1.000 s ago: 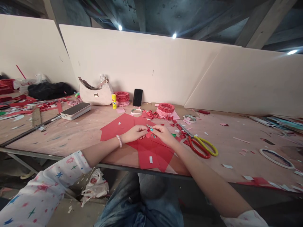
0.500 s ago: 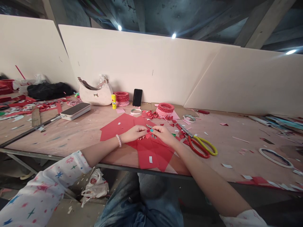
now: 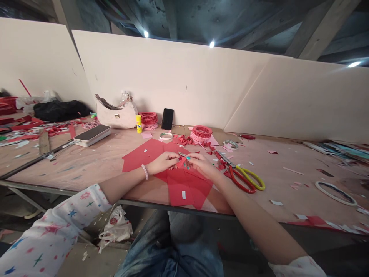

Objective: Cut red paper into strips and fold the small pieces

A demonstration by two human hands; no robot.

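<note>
My left hand (image 3: 164, 162) and my right hand (image 3: 200, 163) meet over the red paper sheets (image 3: 150, 154) near the table's front edge. Both pinch one small folded red paper piece (image 3: 181, 162) between their fingertips, held slightly above the sheets. A pink bead bracelet sits on my left wrist. Just right of my right hand lie large scissors with red and yellow handles (image 3: 243, 177). Several small folded red pieces (image 3: 219, 161) are scattered between my right hand and the scissors.
At the back stand a white handbag (image 3: 117, 113), a yellow glue stick (image 3: 139, 124), a black phone (image 3: 167, 119) and stacks of red and pink paper rings (image 3: 201, 133). A white box (image 3: 92, 135) lies left. Tape rings (image 3: 336, 192) and paper scraps lie right.
Both hands have lifted the small red piece slightly and turned it between the fingertips. Everything else stays put.
</note>
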